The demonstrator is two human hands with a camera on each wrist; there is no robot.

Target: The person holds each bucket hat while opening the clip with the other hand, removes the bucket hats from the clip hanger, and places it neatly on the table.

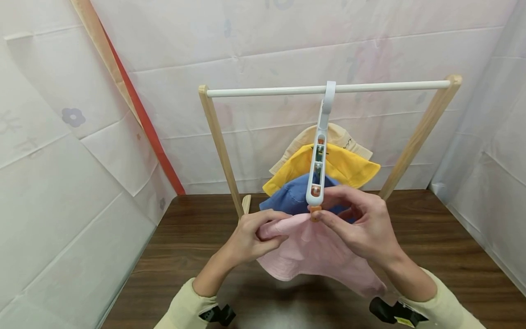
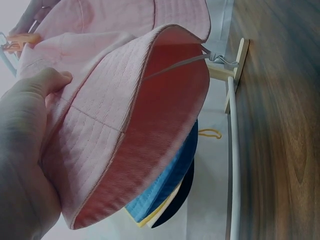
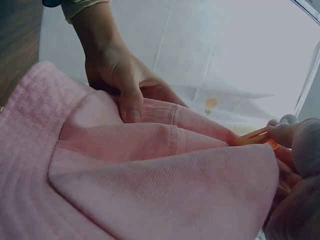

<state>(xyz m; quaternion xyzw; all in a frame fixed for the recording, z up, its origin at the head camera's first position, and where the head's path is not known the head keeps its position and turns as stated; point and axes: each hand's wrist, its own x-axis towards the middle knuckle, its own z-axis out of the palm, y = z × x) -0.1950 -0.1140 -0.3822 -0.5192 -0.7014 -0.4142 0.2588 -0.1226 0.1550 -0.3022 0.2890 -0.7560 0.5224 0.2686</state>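
Observation:
A pink bucket hat (image 1: 308, 251) hangs by its crown from an orange clip (image 1: 315, 214) at the near end of a white hanger (image 1: 323, 121). My left hand (image 1: 255, 233) grips the gathered cloth just left of the clip, thumb on the outside in the left wrist view. With thumb and fingers, my right hand (image 1: 365, 224) pinches the orange clip, whose tip sits on the hat's folded edge in the right wrist view. Behind the pink hat, a blue hat (image 1: 287, 194), a yellow hat (image 1: 355, 168) and a beige hat (image 1: 302, 139) hang in a row, partly overlapped.
The hanger hooks over the white rod (image 1: 267, 92) of a wooden stand, whose posts (image 1: 219, 146) rise on both sides. Below is a dark wooden table (image 1: 185, 256). Pale printed sheets (image 1: 185, 59) enclose the back and sides. A thin cord (image 2: 175, 66) trails from the pink hat.

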